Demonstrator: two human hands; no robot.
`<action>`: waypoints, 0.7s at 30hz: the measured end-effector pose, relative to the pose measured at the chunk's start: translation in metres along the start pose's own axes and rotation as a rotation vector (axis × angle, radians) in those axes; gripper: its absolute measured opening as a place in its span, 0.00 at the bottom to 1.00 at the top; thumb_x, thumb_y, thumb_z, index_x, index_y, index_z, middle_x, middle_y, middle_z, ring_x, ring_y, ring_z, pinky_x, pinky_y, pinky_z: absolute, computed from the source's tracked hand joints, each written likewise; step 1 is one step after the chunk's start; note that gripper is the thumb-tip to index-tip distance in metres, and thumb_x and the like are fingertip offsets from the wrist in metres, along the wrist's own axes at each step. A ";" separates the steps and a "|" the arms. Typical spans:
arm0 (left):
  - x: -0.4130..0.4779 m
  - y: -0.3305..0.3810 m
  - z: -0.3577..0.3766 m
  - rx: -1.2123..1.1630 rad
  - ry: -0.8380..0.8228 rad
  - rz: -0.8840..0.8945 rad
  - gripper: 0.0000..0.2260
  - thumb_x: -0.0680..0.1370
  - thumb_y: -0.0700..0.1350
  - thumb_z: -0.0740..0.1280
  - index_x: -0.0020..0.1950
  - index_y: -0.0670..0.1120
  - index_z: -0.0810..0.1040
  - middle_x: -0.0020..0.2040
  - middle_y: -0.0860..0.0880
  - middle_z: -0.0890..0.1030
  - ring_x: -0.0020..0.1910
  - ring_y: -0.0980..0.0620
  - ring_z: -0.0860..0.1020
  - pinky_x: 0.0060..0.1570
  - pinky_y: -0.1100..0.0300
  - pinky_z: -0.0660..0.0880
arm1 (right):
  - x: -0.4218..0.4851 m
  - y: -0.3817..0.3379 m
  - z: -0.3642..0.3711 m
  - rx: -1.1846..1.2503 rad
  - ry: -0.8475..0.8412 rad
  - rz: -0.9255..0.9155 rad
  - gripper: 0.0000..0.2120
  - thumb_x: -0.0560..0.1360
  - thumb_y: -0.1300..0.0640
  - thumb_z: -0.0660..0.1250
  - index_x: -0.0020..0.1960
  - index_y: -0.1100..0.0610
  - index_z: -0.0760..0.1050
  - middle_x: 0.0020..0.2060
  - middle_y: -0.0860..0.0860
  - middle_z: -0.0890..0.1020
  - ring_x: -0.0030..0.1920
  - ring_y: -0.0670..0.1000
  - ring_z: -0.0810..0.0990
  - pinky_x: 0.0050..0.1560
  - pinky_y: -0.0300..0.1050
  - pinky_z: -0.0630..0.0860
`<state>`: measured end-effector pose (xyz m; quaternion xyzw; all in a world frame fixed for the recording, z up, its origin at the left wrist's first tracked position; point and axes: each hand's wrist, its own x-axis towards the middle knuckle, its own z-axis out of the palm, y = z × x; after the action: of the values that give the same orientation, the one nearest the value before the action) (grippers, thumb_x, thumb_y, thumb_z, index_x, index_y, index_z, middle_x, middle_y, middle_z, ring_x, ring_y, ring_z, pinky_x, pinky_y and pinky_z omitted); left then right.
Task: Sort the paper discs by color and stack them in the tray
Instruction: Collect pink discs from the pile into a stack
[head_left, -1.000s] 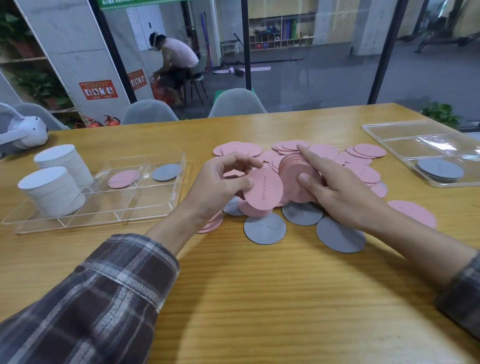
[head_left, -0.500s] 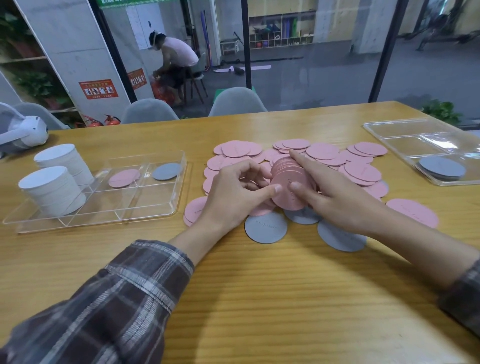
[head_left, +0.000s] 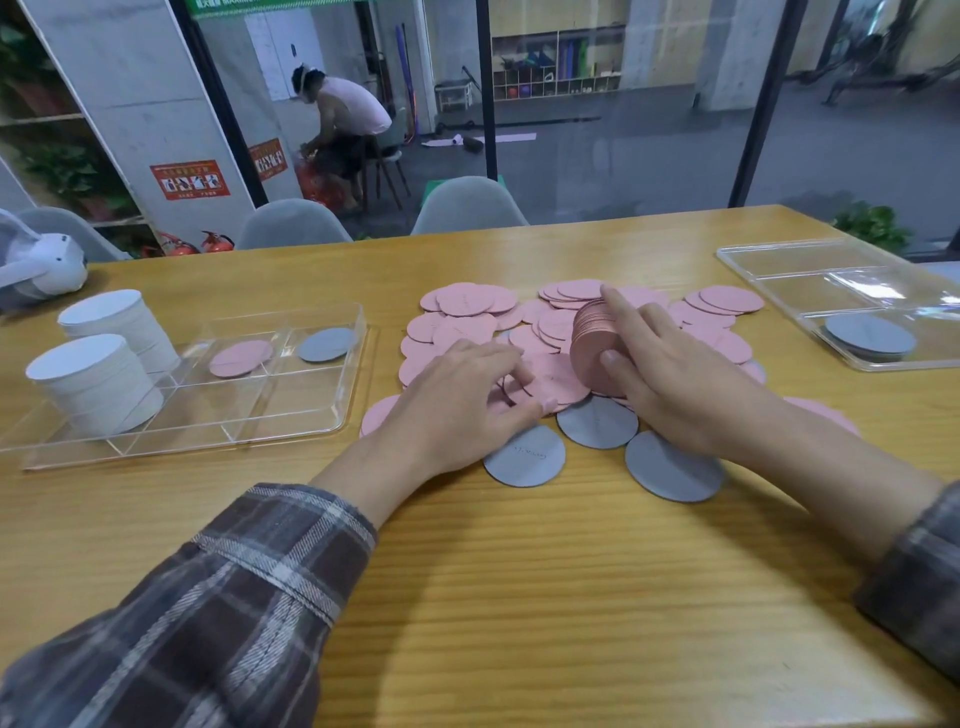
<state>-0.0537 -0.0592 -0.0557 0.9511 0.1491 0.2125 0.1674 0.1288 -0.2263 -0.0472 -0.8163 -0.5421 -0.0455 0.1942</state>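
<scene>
As the sort stands roughly mid-way by my reckoning, my right hand grips a pink stack stood on edge at frame centre: thumb on the near face, index finger stretched over the top rim, other fingers behind and out of sight. My left hand, just left of it, has bent fingers w/ tips on a loose pink disc; whether that disc is pinched or only pressed flat, I can't tell.

Done so far: two white stacks stand in the left-end compartments of the clear tray at centre-left of frame. A single pink disc and a single grey disc lie in separate compartments on its far side. A second clear tray, upper right of frame, holds a short grey pile in its near compartment.

Left to do: a wide spread of loose pink discs overlaps across the table behind and around both hands. At least three grey discs lie flat on the near side, one partly under my left hand. Apart from that single disc, no pink is in either tray, so the pinks look like the bulk of the job, incl. the stack I'm holding. The greys look like a quick finish, and the whites appear sorted.
</scene>
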 end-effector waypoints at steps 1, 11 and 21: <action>0.000 0.001 -0.001 -0.001 -0.009 -0.007 0.12 0.78 0.60 0.71 0.53 0.53 0.81 0.57 0.56 0.83 0.61 0.52 0.75 0.61 0.49 0.74 | 0.001 0.001 -0.001 0.011 -0.002 0.009 0.30 0.85 0.48 0.51 0.82 0.53 0.43 0.57 0.53 0.67 0.50 0.62 0.74 0.49 0.63 0.75; 0.005 0.002 -0.004 -0.025 0.046 0.012 0.17 0.72 0.61 0.78 0.46 0.50 0.79 0.41 0.57 0.80 0.48 0.55 0.74 0.47 0.54 0.72 | 0.002 -0.001 -0.007 0.155 0.013 0.033 0.29 0.85 0.49 0.55 0.82 0.47 0.47 0.64 0.51 0.69 0.62 0.56 0.71 0.58 0.49 0.67; 0.001 0.000 -0.016 0.168 0.029 0.097 0.17 0.75 0.63 0.73 0.57 0.54 0.82 0.42 0.53 0.81 0.44 0.51 0.77 0.41 0.58 0.64 | 0.004 0.002 -0.007 0.233 0.055 0.018 0.29 0.84 0.50 0.57 0.82 0.49 0.50 0.68 0.55 0.70 0.68 0.54 0.68 0.59 0.38 0.60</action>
<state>-0.0604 -0.0547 -0.0417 0.9647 0.1224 0.2209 0.0744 0.1333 -0.2259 -0.0401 -0.7915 -0.5309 -0.0028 0.3028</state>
